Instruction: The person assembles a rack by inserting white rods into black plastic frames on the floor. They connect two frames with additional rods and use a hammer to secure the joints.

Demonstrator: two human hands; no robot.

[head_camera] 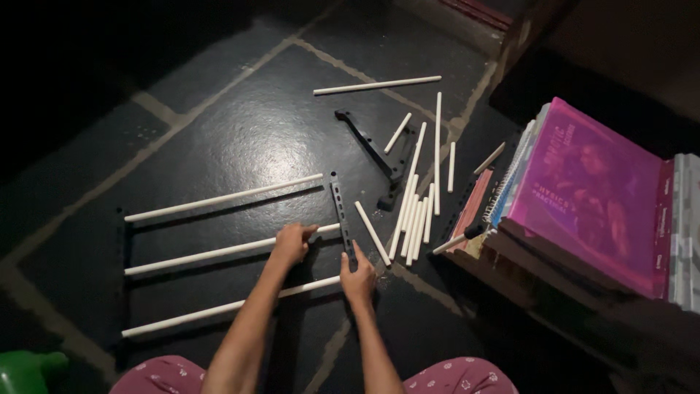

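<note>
On the dark stone floor lie three long white rods, side by side. My left hand (pixel 292 243) is closed around the middle rod (pixel 204 255) near its right end. My right hand (pixel 357 276) grips the lower end of a black drilled bar (pixel 341 217) that crosses the rods' right ends. The upper rod (pixel 222 198) and the lower rod (pixel 219 308) both reach toward that bar. Another black bar (pixel 124 241) sits at the rods' left ends, barely visible in the dark.
Several loose white rods (pixel 413 211) lie right of the bar, with two more black bars (pixel 375 149) and a lone rod (pixel 377 85) beyond. A stack of books with a pink cover (pixel 583 190) stands at right. A green object (pixel 25 371) is at bottom left.
</note>
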